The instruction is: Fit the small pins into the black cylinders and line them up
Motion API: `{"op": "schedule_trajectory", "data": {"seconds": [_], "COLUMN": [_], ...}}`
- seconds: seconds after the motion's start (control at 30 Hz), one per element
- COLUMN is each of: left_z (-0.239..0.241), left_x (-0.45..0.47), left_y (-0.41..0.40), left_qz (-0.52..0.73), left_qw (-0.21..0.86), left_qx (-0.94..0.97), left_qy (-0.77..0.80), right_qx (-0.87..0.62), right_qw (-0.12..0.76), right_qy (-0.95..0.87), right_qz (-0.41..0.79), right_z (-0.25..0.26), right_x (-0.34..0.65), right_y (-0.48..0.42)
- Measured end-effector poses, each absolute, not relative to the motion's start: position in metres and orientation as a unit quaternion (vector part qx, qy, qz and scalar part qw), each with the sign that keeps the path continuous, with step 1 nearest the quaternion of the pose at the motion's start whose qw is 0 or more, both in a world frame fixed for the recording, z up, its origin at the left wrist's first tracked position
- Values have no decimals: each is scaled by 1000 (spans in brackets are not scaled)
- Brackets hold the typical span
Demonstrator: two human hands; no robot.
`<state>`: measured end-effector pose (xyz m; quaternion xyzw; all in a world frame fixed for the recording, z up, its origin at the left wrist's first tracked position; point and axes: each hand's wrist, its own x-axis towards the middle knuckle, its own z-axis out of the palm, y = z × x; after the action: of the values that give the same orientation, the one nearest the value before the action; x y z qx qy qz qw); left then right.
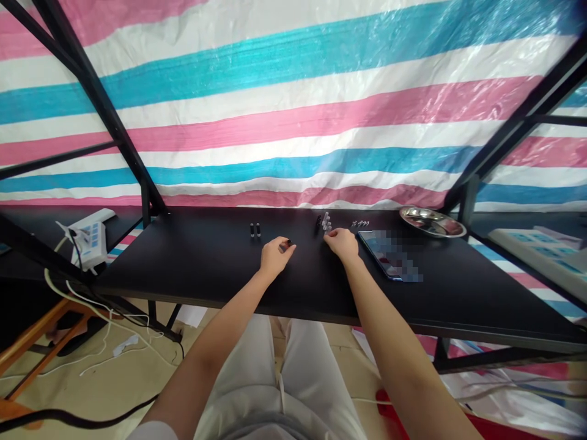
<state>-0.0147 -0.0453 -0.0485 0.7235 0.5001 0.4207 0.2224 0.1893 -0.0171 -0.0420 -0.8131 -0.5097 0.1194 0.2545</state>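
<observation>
Both my hands are out on the black counter, toward its back edge. My left hand is curled with the fingertips pinched on a tiny dark piece, which looks black but is too small to make out properly. My right hand sits knuckles-up with the fingers curled under, right up against a little cluster of small clear and dark parts near the back edge; I honestly can't tell if it's gripping anything. The two hands are apart, with bare counter between them. A bit left of my left hand, two small black pieces stand side by side. Just right of my right hand a phone lies flat, and a few more tiny bits sit behind it. Further toward the back right corner is a shallow metal dish. A white power strip sits off the left end.
</observation>
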Motion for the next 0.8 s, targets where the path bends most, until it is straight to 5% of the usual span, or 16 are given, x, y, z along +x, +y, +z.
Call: {"op": "schedule_trajectory", "data": {"seconds": [0.8], "left_z": [-58], "left_x": [79], "left_y": [17], "left_qz": [242], "left_qw": [130], "left_qx": [769], "left_qy": [578], "right_qx": [-804], "right_qw": [240], "right_qy": [-539], "right_qz": [80], "right_z": [-62], "right_x": [192], "right_y": [-16]}}
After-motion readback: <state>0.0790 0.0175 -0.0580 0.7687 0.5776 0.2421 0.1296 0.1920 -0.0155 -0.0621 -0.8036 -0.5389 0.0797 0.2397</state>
